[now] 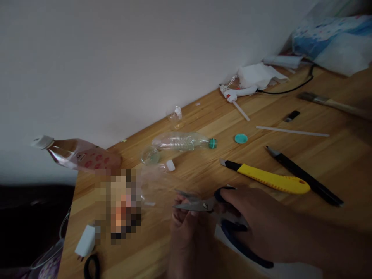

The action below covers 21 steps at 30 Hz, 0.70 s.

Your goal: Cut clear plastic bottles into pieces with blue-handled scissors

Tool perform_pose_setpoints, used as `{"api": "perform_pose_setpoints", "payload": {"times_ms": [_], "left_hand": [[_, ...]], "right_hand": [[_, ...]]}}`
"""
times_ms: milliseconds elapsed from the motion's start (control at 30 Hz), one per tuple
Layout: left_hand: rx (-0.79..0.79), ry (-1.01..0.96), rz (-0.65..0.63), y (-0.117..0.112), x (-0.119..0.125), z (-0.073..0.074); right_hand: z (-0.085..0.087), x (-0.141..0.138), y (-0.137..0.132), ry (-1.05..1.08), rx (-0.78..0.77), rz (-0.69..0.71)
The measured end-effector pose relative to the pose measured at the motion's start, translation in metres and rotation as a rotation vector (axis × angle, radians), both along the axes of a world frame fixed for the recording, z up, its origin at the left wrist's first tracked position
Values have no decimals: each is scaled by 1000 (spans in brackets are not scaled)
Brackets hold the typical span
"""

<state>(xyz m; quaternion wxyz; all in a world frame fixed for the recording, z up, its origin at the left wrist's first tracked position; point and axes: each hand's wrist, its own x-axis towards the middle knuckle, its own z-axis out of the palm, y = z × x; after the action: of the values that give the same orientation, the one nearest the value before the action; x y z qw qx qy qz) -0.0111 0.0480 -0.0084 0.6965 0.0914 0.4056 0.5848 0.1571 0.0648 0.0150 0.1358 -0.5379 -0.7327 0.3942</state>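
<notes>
My right hand (261,226) grips blue-handled scissors (200,205), fingers through the loops, blades parted and pointing left. My left hand (188,236) sits just below the blades, fingers curled on a clear piece of plastic (162,186) that is hard to make out. Both hands are low in the head view, near the table's front edge.
On the wooden table (334,162) lie a clear bottle with a green cap (183,141), a teal cap (241,138), a yellow utility knife (267,178), a black pen (305,176), a glue gun (236,92), a brush (331,102), a white stick (292,131) and a pink-labelled bottle (78,155).
</notes>
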Motion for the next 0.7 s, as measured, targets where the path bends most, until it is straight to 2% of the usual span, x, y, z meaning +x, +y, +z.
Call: {"api": "perform_pose_setpoints", "payload": {"times_ms": [167,333,700], "left_hand": [[-5,-12,-6,-2,2,1],[-30,10,45,-4,0,-4],[-19,-52,-29,-3,4,-2]], "right_hand": [[-1,0,0,13,-11,-2],[-4,0,0,9,-30,-4],[-6,2,2,-19,-23,7]]}}
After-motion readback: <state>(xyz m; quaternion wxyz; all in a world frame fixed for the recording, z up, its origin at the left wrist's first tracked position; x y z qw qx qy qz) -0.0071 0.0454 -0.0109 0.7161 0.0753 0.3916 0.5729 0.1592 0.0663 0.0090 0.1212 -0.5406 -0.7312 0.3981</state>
